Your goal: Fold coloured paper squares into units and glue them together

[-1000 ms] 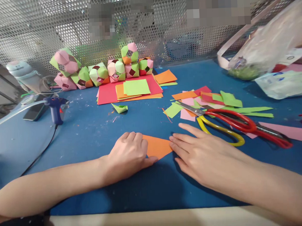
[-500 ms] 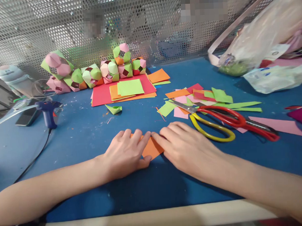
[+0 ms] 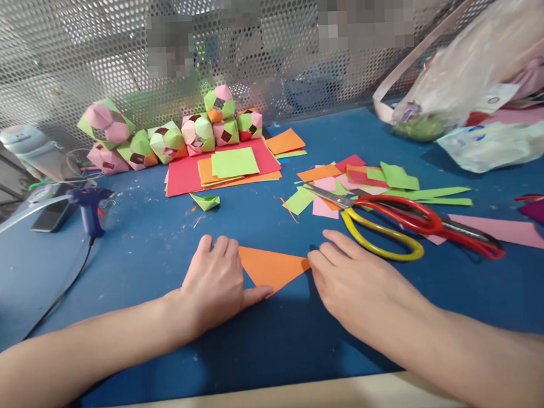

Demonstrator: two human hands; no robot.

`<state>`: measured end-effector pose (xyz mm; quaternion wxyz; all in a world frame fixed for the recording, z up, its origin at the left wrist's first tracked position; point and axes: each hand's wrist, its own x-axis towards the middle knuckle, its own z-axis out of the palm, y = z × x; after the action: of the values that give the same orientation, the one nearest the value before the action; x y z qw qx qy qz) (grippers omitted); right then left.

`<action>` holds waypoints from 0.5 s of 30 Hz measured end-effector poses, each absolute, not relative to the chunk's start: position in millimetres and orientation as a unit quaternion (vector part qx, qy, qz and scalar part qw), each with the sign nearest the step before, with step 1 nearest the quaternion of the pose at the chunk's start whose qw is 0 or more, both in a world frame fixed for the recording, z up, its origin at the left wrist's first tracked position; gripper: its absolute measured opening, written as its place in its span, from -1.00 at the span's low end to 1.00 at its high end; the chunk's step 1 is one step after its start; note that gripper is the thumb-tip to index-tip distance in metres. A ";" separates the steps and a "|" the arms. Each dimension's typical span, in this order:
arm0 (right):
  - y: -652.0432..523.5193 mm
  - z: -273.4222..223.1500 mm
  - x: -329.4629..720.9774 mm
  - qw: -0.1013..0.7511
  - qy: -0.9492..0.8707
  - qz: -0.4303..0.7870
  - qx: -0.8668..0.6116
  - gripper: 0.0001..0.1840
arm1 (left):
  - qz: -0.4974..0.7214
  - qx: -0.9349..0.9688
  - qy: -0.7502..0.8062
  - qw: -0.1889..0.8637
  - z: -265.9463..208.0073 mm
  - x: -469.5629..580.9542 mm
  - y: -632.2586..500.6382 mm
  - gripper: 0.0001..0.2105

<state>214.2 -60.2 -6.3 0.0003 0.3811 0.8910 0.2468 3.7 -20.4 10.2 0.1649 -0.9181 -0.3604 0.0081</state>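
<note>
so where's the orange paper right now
In the head view, the flat orange paper lies centrally on the blue tabletop between the left hand and right hand, below and right of the small folded green paper.

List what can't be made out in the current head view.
Head view:
Orange paper, left end: hidden by the left hand.
Its right tip: covered by the right hand.
Magenta item: cut off by the right edge.
Scene beyond the perforated panel: broken up by its metal and blurred patches.
</note>
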 end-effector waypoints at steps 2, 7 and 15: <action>-61.7 -6.9 214.4 -0.007 0.885 0.262 0.385 -0.68 | 0.008 -0.917 -0.359 0.172 10.8 2.9 -18.8 -0.33; -59.5 1.9 215.9 0.004 0.872 0.280 0.401 -0.71 | -0.012 -0.920 -0.344 0.190 10.7 0.3 -12.6 -0.22; -45.1 10.1 215.3 -0.123 0.908 0.116 0.384 -0.63 | -0.070 -0.918 -0.350 0.175 12.9 -7.9 -1.5 -0.16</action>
<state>215.3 -45.1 10.1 -0.1229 0.3839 0.9078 0.1159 -7.9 -1.5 12.9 0.1751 -0.9177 -0.3496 -0.0703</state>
